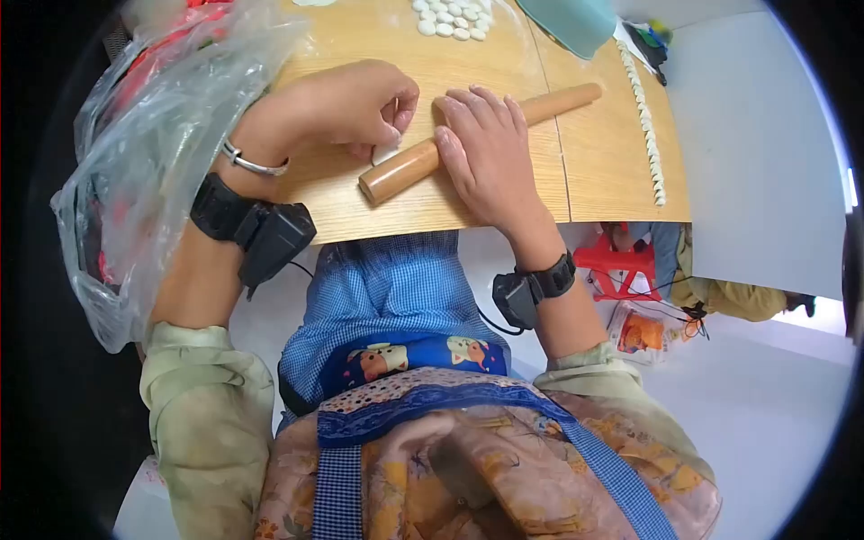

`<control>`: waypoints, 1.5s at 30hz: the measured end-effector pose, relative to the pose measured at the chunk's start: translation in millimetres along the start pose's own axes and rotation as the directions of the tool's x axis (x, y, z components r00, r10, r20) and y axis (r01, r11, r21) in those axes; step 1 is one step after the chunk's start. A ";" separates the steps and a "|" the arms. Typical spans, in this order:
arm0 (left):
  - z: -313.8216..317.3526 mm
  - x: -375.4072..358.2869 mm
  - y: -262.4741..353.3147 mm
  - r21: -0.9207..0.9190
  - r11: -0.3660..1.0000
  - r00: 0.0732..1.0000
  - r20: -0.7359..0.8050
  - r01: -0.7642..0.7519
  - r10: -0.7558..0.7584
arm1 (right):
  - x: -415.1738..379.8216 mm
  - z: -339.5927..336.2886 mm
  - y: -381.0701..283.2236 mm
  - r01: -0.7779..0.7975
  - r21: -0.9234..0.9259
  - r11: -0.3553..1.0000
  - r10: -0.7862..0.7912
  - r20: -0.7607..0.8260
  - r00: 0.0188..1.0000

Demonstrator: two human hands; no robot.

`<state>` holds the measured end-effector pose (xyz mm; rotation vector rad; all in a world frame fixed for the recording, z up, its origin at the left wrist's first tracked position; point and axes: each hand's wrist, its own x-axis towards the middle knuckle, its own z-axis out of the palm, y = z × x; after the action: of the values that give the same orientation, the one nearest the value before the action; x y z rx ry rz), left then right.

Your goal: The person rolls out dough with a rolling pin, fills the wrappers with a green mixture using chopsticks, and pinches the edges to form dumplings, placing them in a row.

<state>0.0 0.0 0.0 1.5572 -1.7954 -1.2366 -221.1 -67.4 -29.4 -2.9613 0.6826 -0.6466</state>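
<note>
A wooden rolling pin lies slantwise on the table, its near end at the lower left and its far end toward the upper right. My right hand rests over its middle, palm down, fingers curved across the wood and dusted with flour. To the left, my left hand is closed, with thumb and fingertips pinching the edge of a small white dough wrapper. Most of that dough is hidden by the fingers and the pin. Several small round dough pieces lie beyond my hands at the top of the table.
A clear plastic bag bulges at the table's left. At the back stands a light-blue basin. A long row of small white dough pieces runs down the right side. Below the wooden table stands a red stool, with another person's leg beside it.
</note>
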 end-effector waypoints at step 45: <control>-1.7 3.9 -3.9 -0.038 0.999 0.997 -0.077 0.007 -0.010 | 42.1 17.6 2.3 0.113 -0.001 0.994 -0.112 -0.114 0.987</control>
<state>2.5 -4.1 -3.3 1.5711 -1.7090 -1.1910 -180.5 -88.5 -29.4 -2.9945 0.5213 -0.8289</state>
